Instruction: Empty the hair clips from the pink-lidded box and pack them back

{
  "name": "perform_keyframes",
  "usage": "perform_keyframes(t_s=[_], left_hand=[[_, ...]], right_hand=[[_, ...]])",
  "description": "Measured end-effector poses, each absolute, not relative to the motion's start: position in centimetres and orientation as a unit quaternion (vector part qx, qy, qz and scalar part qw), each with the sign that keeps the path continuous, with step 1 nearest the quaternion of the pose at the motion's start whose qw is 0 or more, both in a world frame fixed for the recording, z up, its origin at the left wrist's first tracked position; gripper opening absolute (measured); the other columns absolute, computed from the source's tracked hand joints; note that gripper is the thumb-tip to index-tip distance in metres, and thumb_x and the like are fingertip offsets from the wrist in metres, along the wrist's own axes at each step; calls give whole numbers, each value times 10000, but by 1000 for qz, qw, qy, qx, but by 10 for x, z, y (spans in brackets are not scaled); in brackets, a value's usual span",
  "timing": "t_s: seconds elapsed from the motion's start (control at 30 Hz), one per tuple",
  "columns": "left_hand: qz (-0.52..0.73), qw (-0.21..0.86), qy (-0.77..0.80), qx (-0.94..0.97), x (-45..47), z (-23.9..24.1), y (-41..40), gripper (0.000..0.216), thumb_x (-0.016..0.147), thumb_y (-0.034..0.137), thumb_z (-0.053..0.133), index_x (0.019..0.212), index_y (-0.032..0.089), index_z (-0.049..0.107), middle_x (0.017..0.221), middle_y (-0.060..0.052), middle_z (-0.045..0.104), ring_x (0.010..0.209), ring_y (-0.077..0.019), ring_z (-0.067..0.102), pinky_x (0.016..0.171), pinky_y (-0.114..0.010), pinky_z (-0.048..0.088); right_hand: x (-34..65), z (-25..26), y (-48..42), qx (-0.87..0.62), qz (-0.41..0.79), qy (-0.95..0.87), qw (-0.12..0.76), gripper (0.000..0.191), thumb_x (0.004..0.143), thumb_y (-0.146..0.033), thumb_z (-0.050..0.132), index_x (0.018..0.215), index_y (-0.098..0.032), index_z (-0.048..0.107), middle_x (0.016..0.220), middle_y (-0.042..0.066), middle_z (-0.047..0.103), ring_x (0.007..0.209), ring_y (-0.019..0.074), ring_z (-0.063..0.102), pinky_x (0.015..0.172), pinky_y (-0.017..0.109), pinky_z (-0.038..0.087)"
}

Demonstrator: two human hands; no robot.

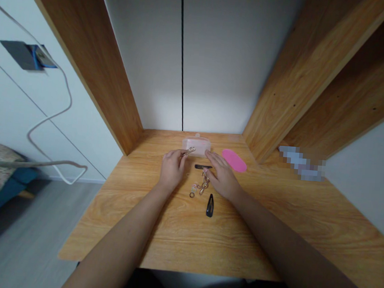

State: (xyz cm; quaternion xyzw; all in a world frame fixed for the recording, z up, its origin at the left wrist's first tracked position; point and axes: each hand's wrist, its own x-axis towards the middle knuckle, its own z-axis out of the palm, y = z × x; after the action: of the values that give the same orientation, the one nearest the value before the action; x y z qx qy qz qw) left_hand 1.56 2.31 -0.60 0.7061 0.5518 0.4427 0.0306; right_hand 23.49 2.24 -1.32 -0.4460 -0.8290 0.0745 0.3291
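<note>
My left hand [171, 171] pinches a small gold hair clip [190, 150] between thumb and fingers, at the front of a translucent pinkish plastic box [197, 141]. With fingers stretched out, my right hand [224, 178] lies at the box's front right corner; its fingertips appear to touch it. Near the right thumb are a black hair clip [200, 166] and a gold hair clip [204, 186] on the table. Closer to me lie a black snap hair clip [210, 206] and a small dark ring [192, 195]. A small pale charm-like piece [194, 187] sits beside the gold clip.
A bright pink oval piece [233, 160] lies right of the box on the wooden table [177, 245]. Wooden uprights [117, 80] flank a white back panel [217, 75]. A blurred-out item [300, 163] is at the right. A white cable [68, 92] hangs at the left.
</note>
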Motion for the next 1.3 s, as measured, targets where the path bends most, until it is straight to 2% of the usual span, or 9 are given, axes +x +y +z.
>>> perform_keyframes(t_s=[0.2, 0.4, 0.53, 0.77, 0.93, 1.3], left_hand=[[471, 50, 548, 689, 13, -10, 28, 185, 990, 245, 523, 1091, 189, 667, 1068, -93, 753, 995, -248, 691, 926, -418, 522], [450, 25, 529, 719, 9, -11, 31, 153, 958, 251, 586, 1022, 217, 721, 1354, -101, 655, 1245, -264, 612, 1071, -474, 476], [410, 10, 529, 743, 8, -11, 32, 157, 959, 281, 585, 1015, 226, 721, 1449, -89, 581, 1332, -280, 552, 1100, -521, 452], [383, -2, 508, 772, 12, -8, 26, 152, 967, 266, 557, 1029, 211, 685, 1534, -84, 490, 1420, -273, 455, 1141, -530, 396], [380, -8, 511, 771, 14, -3, 23, 143, 970, 274, 549, 1010, 205, 668, 1577, -81, 430, 1465, -279, 384, 1148, -538, 367], [313, 10, 514, 799, 15, -7, 23, 142, 987, 243, 482, 983, 203, 619, 1584, -104, 413, 1482, -260, 364, 1185, -554, 291]], right_hand=[[236, -13, 22, -449, 63, -830, 324, 615, 928, -279, 542, 1524, -206, 407, 1562, 86, 451, 1424, 261, 434, 1198, 507, 347], [235, -7, 18, -460, 39, -837, 295, 584, 924, -273, 536, 1496, -189, 454, 1551, 80, 468, 1424, 259, 438, 1197, 489, 352], [233, 0, 13, -465, 14, -844, 268, 567, 918, -259, 536, 1476, -173, 487, 1541, 73, 482, 1425, 280, 440, 1200, 485, 346], [233, 3, 11, -470, -8, -848, 246, 508, 912, -246, 554, 1417, -197, 564, 1525, 79, 501, 1416, 285, 457, 1181, 494, 364], [233, 5, 10, -472, -24, -852, 225, 367, 921, -255, 560, 1261, -221, 694, 1493, 56, 540, 1403, 303, 473, 1169, 499, 374], [232, 11, 7, -452, -36, -863, 223, 290, 935, -249, 542, 1136, -240, 750, 1441, 38, 592, 1372, 309, 502, 1109, 539, 424]])
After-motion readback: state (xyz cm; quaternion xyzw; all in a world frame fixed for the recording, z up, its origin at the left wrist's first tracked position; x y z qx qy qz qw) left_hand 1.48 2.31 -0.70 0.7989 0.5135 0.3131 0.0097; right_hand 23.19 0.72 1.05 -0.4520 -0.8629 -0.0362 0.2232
